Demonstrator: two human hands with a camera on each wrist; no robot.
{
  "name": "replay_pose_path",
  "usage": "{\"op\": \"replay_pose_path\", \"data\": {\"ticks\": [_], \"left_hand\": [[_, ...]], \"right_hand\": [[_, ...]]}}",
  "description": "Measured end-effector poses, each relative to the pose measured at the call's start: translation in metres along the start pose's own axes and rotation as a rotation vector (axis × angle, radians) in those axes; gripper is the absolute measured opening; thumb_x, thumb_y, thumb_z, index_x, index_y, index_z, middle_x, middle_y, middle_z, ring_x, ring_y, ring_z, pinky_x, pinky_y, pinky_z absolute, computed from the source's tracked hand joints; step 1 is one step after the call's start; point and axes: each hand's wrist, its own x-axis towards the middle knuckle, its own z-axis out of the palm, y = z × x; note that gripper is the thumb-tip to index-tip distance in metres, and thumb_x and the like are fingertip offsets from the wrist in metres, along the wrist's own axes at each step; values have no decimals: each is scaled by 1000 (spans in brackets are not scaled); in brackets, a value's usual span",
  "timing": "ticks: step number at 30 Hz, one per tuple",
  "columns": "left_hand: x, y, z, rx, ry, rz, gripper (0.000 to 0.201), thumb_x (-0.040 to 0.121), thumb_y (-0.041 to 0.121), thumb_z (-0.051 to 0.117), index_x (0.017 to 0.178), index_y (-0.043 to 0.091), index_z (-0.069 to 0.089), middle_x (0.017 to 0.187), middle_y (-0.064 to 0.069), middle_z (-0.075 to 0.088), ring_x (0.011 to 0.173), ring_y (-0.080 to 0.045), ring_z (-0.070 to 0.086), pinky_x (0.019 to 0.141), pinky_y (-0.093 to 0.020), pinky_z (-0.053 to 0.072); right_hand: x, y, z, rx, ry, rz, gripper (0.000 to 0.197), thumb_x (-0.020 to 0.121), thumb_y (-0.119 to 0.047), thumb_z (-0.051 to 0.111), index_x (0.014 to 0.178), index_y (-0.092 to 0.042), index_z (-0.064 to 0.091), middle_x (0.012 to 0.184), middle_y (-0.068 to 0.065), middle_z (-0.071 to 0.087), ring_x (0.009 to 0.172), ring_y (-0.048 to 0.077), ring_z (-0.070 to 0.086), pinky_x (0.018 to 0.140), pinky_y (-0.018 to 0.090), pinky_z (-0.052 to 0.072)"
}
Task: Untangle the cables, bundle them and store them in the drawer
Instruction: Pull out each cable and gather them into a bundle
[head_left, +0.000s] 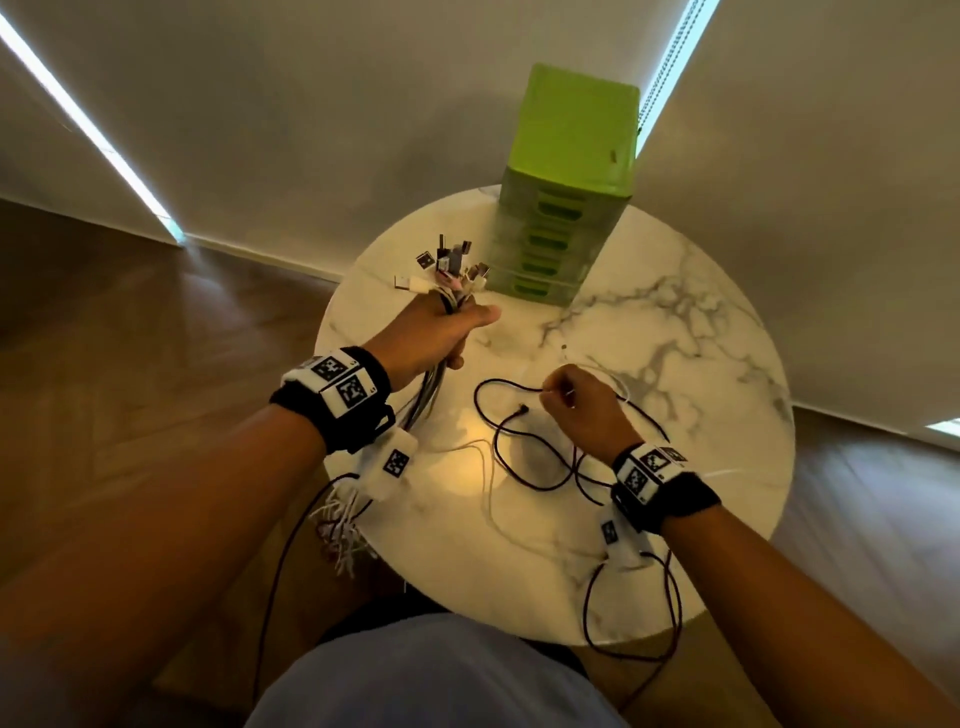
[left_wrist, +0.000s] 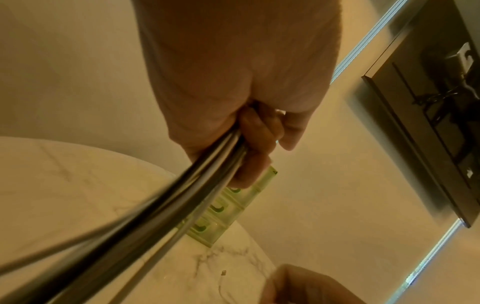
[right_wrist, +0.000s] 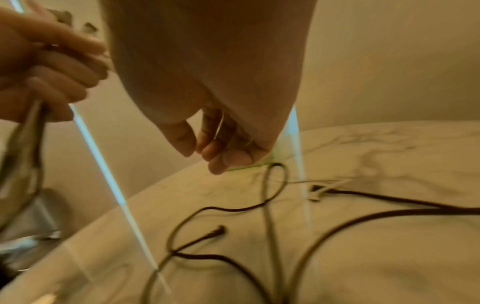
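Left hand (head_left: 434, 332) grips cable bundle (head_left: 451, 280) upright, plugs up; right hand (head_left: 582, 405) pinches thin cable (right_wrist: 219, 125).

The room is dim and warm-toned, with bright daylight slits (head_left: 83, 111) at the blind edges and a glare patch on the counter (head_left: 467, 441). Both wrist views are soft and motion-blurred; the head view bends at its edges

Round marble table (head_left: 675, 322), wooden floor (head_left: 130, 322), pale walls (head_left: 311, 104)

hands (head_left: 431, 332): 2 | drawer unit (head_left: 566, 192): 1 | round table (head_left: 675, 332): 1 | loose black cables (head_left: 498, 431): 1
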Motion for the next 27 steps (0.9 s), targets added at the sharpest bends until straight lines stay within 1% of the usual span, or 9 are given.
{"op": "replay_pose_path", "data": {"ticks": [2,5,7,10,13,17,20,24,27], "left_hand": [[6,-2,5,-2,-1,-11,39,96,38,67,68,23,43,54,4,37,52,-12,41,63,-33,48],[11,-8,9,-8,-6,-30,40,94,39,69,65,25,45,54,4,38,53,-13,42,61,-33,47],[11,-11,11,-21,-6,-35,40,94,38,69,65,26,45,54,5,38,53,-13,42,59,-33,47],[7,-14,9,-42,22,-44,39,96,33,68,67,24,44,54,5,35,52,-13,39,57,-31,46],[-2,-15,0,-73,79,-58,37,96,28,68,69,24,44,53,7,34,50,-12,37,54,-29,45],[-18,-27,-13,-115,145,-78,39,97,24,68,68,24,43,51,9,34,47,-10,36,51,-28,43],[-28,-41,-20,-113,171,-108,42,97,26,68,65,23,42,50,8,34,46,-10,37,54,-28,44],[-34,-50,-11,-128,141,-125,43,99,43,61,67,20,43,52,6,35,45,-11,37,57,-31,44],[-32,-42,8,-181,100,-141,45,102,52,51,87,10,58,54,6,32,48,-11,33,54,-28,39]], "right_hand": [[-9,23,-20,-107,-15,104,12,95,-17,63,88,-8,62,83,6,65,77,23,59,73,37,48],[-34,38,-22,-204,-272,181,24,99,-35,60,83,-17,59,77,-2,61,72,16,55,67,32,39],[-49,35,-3,-197,-439,155,34,99,-46,57,80,-17,56,75,-3,60,71,15,54,67,33,40],[-52,23,37,-140,-512,169,44,97,-58,53,86,-16,55,84,2,66,79,20,60,77,38,47],[-39,10,71,-6,-483,234,42,94,-60,54,97,-19,55,93,4,72,87,23,66,83,38,51],[-20,0,77,166,-397,265,7,99,-24,55,95,-18,55,84,6,77,82,23,74,84,42,57],[-10,-12,53,364,-220,255,6,102,-15,53,97,-13,55,77,7,75,70,21,70,69,37,55],[-7,-38,13,610,-44,192,3,102,-11,53,105,-11,53,79,9,75,74,24,71,77,41,59],[-19,-64,-4,640,-63,56,13,103,-10,54,113,-3,49,86,16,75,81,31,72,81,36,60]]}}
